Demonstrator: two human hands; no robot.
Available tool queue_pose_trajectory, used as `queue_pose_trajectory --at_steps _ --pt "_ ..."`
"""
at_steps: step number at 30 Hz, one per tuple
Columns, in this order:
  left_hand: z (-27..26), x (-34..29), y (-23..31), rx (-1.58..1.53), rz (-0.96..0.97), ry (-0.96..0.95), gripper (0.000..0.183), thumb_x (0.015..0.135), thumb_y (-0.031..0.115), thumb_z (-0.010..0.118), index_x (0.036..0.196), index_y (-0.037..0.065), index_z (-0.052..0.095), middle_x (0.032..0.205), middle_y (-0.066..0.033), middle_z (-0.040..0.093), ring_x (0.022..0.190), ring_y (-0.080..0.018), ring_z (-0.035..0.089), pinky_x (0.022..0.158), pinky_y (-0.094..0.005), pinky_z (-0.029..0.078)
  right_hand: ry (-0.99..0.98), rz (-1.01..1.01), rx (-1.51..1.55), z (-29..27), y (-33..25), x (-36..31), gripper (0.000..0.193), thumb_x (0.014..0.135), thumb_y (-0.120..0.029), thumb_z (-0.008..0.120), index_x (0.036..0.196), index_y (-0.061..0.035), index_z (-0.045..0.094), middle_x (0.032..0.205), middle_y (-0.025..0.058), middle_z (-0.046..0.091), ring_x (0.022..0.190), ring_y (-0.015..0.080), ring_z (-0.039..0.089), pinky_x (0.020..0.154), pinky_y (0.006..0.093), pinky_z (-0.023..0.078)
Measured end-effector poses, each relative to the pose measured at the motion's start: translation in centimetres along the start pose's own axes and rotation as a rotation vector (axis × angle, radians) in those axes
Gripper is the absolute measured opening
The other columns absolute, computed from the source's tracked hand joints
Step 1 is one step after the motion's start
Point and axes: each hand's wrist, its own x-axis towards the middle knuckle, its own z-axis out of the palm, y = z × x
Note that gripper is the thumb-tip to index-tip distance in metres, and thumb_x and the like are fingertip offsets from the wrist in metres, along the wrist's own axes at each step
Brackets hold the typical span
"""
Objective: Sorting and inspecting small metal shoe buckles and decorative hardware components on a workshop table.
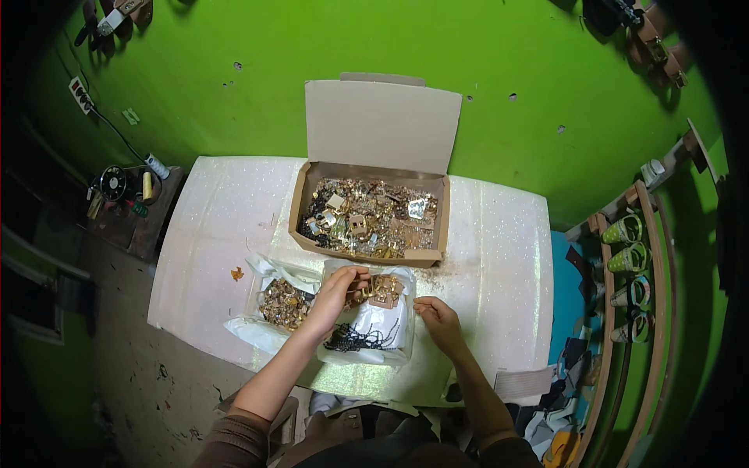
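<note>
My left hand point(337, 292) reaches into a clear plastic bag point(394, 331) lying open on the white table point(499, 257), its fingers pinched on small gold metal pieces point(378, 290) at the bag's far end. A bundle of black chain point(360, 338) lies in the near part of that bag. My right hand point(437, 318) rests at the bag's right edge with fingers curled; whether it grips the plastic is unclear. A second plastic bag point(248, 329) with brassy metal pieces point(284, 304) lies just left of my left hand.
An open cardboard box point(382, 121) full of gold and silver metal fittings stands beyond the bags. A green wall rises behind the table. A wooden rack with shoes point(630, 257) stands at the right. A small side table with tools point(129, 203) is at the left.
</note>
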Motion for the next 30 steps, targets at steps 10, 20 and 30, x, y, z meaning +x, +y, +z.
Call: queue_pose_trajectory --at_steps 10,20,30 --pt "2.9 8.9 4.2 -0.526 -0.13 -0.112 0.038 0.087 0.029 0.037 0.117 0.006 0.042 0.115 -0.0092 0.046 0.105 -0.0198 0.044 0.091 -0.0389 0.036 0.096 -0.385 -0.464 -2.5 -10.0 14.3 0.021 0.082 -0.011 0.046 0.093 0.0014 0.057 0.088 0.0157 0.06 0.083 0.0254 0.059 0.072 0.0333 0.045" --pt "1.2 13.7 0.5 -0.894 -0.257 -0.034 0.038 0.088 0.031 0.034 0.119 0.013 0.045 0.115 -0.0049 0.048 0.105 -0.019 0.044 0.092 -0.0425 0.034 -0.127 -0.379 -1.398 -2.3 -3.3 24.7 0.02 0.072 -0.006 0.049 0.089 -0.0045 0.06 0.094 0.016 0.057 0.093 0.0274 0.055 0.075 0.0366 0.046" --pt "0.3 14.9 -1.3 -0.929 -0.247 -0.057 0.034 0.087 0.026 0.034 0.115 0.012 0.047 0.109 -0.0034 0.053 0.098 -0.0162 0.049 0.087 -0.0339 0.038 -0.259 -0.326 -1.397 -2.7 -3.8 25.7 0.017 0.07 -0.006 0.05 0.085 -0.0048 0.058 0.085 0.013 0.06 0.083 0.0263 0.059 0.068 0.0375 0.048"
